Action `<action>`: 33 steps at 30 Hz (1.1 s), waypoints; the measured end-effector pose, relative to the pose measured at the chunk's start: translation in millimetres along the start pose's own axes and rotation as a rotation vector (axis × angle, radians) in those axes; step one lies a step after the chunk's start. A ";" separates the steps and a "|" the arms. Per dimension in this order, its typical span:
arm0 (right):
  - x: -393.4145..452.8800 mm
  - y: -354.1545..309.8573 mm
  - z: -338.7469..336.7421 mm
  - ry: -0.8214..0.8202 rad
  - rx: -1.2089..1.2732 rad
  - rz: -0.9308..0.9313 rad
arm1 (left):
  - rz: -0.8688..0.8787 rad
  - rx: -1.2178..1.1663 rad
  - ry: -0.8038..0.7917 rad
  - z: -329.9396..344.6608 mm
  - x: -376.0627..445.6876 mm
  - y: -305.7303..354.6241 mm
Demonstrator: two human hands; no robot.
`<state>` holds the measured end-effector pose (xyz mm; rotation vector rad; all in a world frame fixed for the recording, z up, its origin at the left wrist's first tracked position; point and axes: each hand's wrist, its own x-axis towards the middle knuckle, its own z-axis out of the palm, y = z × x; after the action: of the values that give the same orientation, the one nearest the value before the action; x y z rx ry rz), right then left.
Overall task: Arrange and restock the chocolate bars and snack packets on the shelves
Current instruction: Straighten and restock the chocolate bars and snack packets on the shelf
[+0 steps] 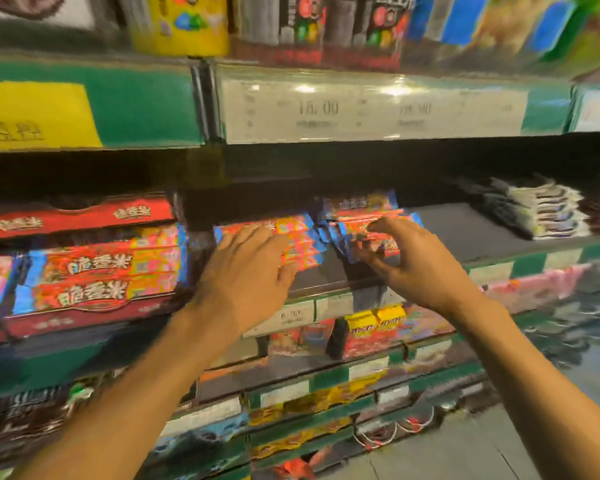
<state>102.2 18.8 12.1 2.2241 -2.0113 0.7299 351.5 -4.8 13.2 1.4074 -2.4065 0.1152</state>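
Observation:
Two small stacks of red-and-blue chocolate bars lie on the dark middle shelf [465, 230]. My left hand [246, 271] rests flat, fingers straight, on the left stack [291, 225]. My right hand [409, 261] has its fingers curled over the front of the right stack [361, 216], thumb underneath near the bars' ends; the blur hides whether it grips them. A red display box [84, 271] of the same bars stands to the left.
White snack packets [541, 213] are piled at the right of the same shelf, with bare shelf between them and my right hand. An upper shelf with price tags [361, 109] hangs above. Lower shelves [361, 372] hold more sweets. Grey floor at bottom right.

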 end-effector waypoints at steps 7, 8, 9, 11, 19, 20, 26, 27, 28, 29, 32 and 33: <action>18.1 51.7 -2.5 -0.190 -0.081 -0.005 | -0.060 0.074 -0.023 29.0 21.7 8.6; 20.7 55.6 -3.0 -0.208 -0.082 -0.004 | -0.048 0.086 0.003 31.3 21.3 9.8; 23.4 58.4 -3.4 -0.222 -0.081 -0.002 | -0.040 0.082 0.028 32.8 21.0 10.3; 27.9 62.1 -4.4 -0.242 -0.071 -0.001 | -0.055 0.022 0.019 31.2 22.6 12.1; 19.4 60.7 0.4 -0.201 0.062 -0.027 | -0.221 -0.206 -0.135 14.1 29.2 5.3; 16.9 59.4 1.0 -0.189 0.076 -0.038 | -0.229 -0.220 -0.141 12.2 28.1 3.8; 3.9 39.2 -4.9 -0.025 0.137 -0.103 | -0.169 -0.201 -0.076 10.7 24.4 -4.5; 2.3 34.1 -7.2 -0.012 0.143 -0.097 | -0.146 -0.210 -0.046 9.4 22.8 -4.5; 0.0 28.7 -9.8 -0.011 0.140 -0.089 | -0.131 -0.228 -0.005 7.0 20.8 -3.6; -2.7 23.6 -12.1 -0.017 0.127 -0.083 | -0.115 -0.247 0.043 3.6 17.8 -2.4; -11.4 4.4 -21.0 -0.067 0.088 -0.068 | -0.041 -0.276 0.161 -12.6 1.9 2.1; -14.3 -3.3 -23.3 -0.083 0.089 -0.070 | -0.019 -0.282 0.181 -20.0 -5.7 3.7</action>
<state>97.7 40.7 28.3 2.3994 -1.9620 0.7464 356.0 6.7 30.4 1.2343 -2.1632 -0.0951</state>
